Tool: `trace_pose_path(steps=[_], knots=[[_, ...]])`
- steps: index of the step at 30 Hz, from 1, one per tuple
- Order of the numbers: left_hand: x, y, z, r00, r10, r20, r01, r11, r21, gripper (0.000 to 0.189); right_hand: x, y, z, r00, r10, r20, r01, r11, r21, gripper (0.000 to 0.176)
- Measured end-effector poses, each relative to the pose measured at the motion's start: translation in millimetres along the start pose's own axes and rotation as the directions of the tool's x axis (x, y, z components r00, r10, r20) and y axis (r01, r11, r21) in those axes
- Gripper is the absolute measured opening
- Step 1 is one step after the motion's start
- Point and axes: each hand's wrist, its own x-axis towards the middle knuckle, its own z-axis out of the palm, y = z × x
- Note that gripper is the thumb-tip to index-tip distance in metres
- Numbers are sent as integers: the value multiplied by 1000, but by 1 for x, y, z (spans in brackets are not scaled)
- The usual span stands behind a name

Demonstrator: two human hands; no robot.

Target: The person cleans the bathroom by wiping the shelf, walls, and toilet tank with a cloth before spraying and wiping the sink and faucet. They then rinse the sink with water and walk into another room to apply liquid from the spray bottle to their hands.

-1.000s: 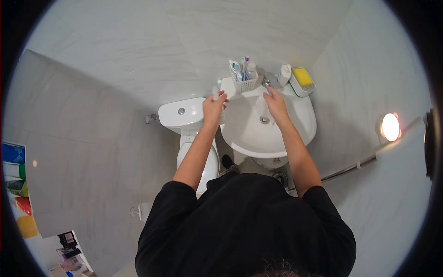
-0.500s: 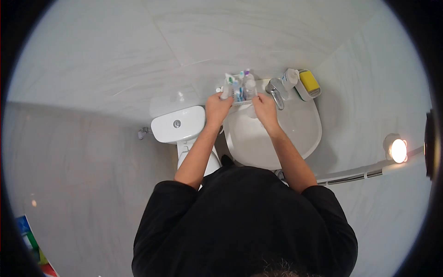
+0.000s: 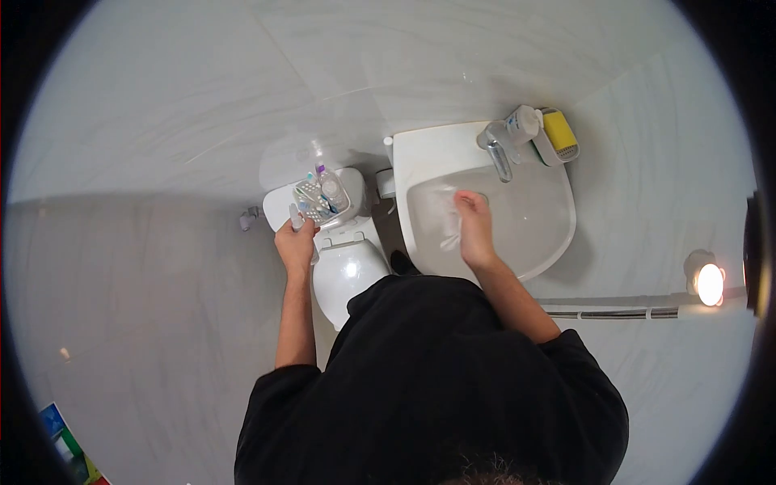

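Note:
A white perforated basket (image 3: 315, 217) of toothbrushes rests on the toilet tank lid. A clear bottle (image 3: 331, 187) with a purple top stands in it. My left hand (image 3: 295, 244) is closed at the basket's near left corner, fingers at the rim. Just above those fingers, a small white bottle (image 3: 296, 217) sticks up. Over the left half of the sink (image 3: 529, 234), apart from the basket, is my right hand (image 3: 477, 226), its fingers curled together and nothing visible in them. Its palm is hidden.
A chrome faucet (image 3: 495, 149) rises at the sink's back. Behind it are a white pump bottle (image 3: 523, 123) and a holder (image 3: 558, 152) with a yellow sponge (image 3: 559, 131). The toilet's closed lid (image 3: 347, 279) lies in front of the tank.
The basket has moved left from the sink's back ledge onto the toilet tank, with my left hand beside it. My right hand has come off the basket and is over the basin.

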Motion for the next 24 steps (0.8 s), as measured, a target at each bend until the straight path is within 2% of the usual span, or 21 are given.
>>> trace_pose_path(steps=[1, 3, 6, 8, 11, 15, 20, 24], knots=[[6, -11, 0, 1000, 18, -11, -18, 997, 71, 25, 6, -2, -6, 1000, 6, 9, -6, 1000, -4, 15], [17, -36, 2, 999, 31, -31, -26, 989, 142, 25, 17, -6, -19, 999, -19, -28, 23, 990, 140, 15], [28, -65, 10, 999, 25, -44, -16, 980, 200, 25, 30, -17, -33, 998, -22, -58, 25, 998, 53, 15], [32, -74, 20, 997, -36, -73, 44, 992, 117, 27, 33, -20, -43, 999, -24, -26, 26, 996, 89, 16], [47, -89, 27, 997, -14, -77, 29, 979, 202, 29, 33, -22, -45, 1000, -18, -16, 20, 992, 127, 17], [56, -87, 34, 994, -35, -100, 55, 977, 205, 30, 24, -22, -45, 999, 20, -48, -16, 996, 83, 17], [73, -93, 34, 993, -8, -119, 23, 992, 122, 29, 23, -14, -50, 999, 9, -33, -5, 995, 95, 16], [80, -84, 28, 997, 3, -78, 11, 984, 179, 32, 26, -11, -56, 999, 32, -44, -28, 996, 81, 15]])
